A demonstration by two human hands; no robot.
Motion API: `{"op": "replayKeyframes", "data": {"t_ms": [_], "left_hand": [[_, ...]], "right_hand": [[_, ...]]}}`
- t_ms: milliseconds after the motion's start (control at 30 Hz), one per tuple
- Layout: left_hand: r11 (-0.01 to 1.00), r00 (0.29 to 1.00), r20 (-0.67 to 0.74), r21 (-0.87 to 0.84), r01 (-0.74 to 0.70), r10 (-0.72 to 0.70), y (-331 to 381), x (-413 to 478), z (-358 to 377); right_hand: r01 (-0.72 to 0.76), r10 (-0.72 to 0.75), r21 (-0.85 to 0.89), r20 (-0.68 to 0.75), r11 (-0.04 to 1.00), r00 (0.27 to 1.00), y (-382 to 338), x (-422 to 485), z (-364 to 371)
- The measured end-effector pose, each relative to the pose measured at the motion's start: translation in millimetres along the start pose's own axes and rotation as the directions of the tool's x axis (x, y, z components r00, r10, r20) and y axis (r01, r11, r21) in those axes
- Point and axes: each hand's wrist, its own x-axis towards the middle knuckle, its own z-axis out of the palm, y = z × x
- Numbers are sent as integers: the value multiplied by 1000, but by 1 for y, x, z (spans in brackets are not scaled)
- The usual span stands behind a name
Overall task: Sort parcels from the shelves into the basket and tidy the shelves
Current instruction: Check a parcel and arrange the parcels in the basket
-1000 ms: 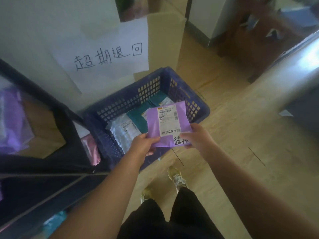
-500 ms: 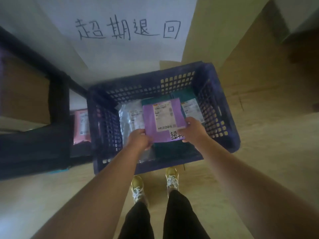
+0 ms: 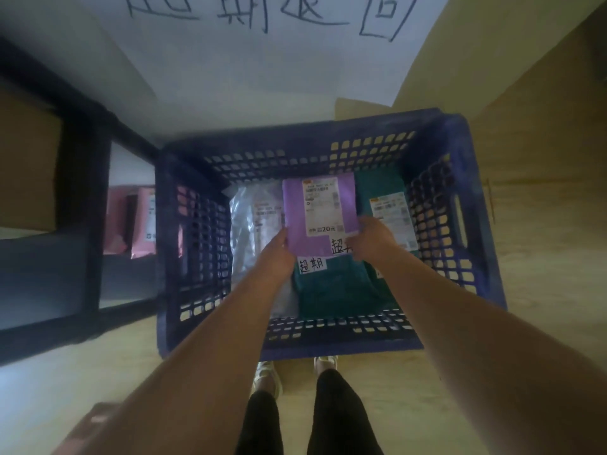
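Fingers (image 3: 354,238) of left hand (image 3: 276,257), right hand (image 3: 372,239) clamp purple parcel (image 3: 317,208) near corners; long axis toward basket (image 3: 460,139) far wall.

Perforated blue plastic basket (image 3: 460,205), matt purple parcel (image 3: 295,224), glossy silver bag (image 3: 243,221)

Dim, soft indoor light, motion blur throughout, wide-angle bending at edges, deep shadow at left
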Motion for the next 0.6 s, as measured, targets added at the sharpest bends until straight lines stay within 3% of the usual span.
{"op": "replayKeyframes", "data": {"t_ms": [167, 400, 600], "left_hand": [[994, 998, 3, 92, 64, -64, 0, -6, -7], [979, 999, -37, 203, 30, -23, -7, -31, -20], [969, 994, -103, 247, -13, 39, -27, -71, -34]], "right_hand": [[-13, 15, -43, 47, 999, 999, -1, -1, 6], [15, -15, -10, -17, 1000, 1000, 23, -29, 8], [122, -123, -41, -18, 992, 992, 6, -104, 0]]}}
